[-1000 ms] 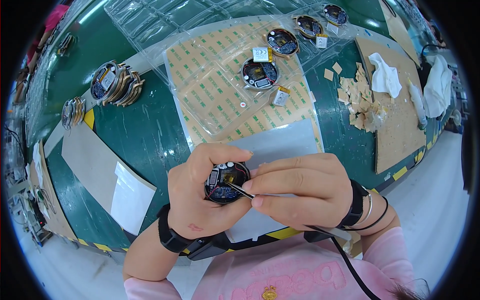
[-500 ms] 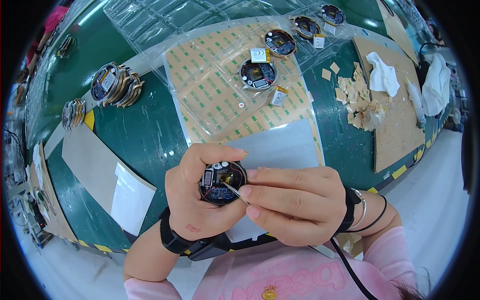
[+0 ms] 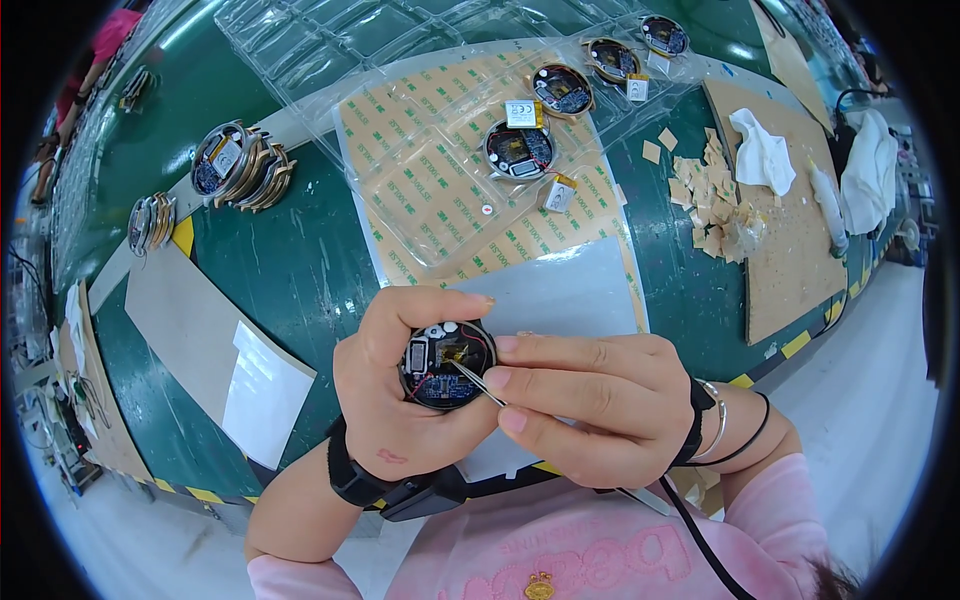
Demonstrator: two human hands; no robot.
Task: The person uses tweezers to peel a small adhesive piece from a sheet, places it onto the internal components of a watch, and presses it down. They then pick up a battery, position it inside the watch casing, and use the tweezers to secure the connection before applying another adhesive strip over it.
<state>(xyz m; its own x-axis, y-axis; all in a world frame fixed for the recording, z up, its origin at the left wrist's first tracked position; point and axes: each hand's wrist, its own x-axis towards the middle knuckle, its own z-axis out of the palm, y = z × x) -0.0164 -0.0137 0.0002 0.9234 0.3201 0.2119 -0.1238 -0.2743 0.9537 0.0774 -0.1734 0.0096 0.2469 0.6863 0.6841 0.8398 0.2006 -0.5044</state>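
Observation:
My left hand [image 3: 395, 400] is wrapped round an opened smartwatch case [image 3: 425, 375], a round dark shell with a blue circuit board, a thin red wire and a yellowish patch inside. Between the thumb and fingers of my right hand [image 3: 600, 405] is a pair of metal tweezers [image 3: 484, 387]. The tips of the tweezers touch or hover over the yellowish patch near the case's middle; whether they pinch anything is too small to tell. My right fingertips rest close to the case's right rim.
Beyond my hands, a clear plastic tray [image 3: 420, 240] holds several opened watch cases with small batteries [image 3: 560, 194] over a tan adhesive sheet [image 3: 390, 130]. Stacked cases [image 3: 240, 170] stand at the left. Tan scraps [image 3: 710, 185], a cardboard sheet [image 3: 790, 290] and a white cloth [image 3: 763, 150] lie right.
The tweezers' tips have shifted slightly over the inside of the case and show more of their length. Both hands keep their grip in nearly the same place.

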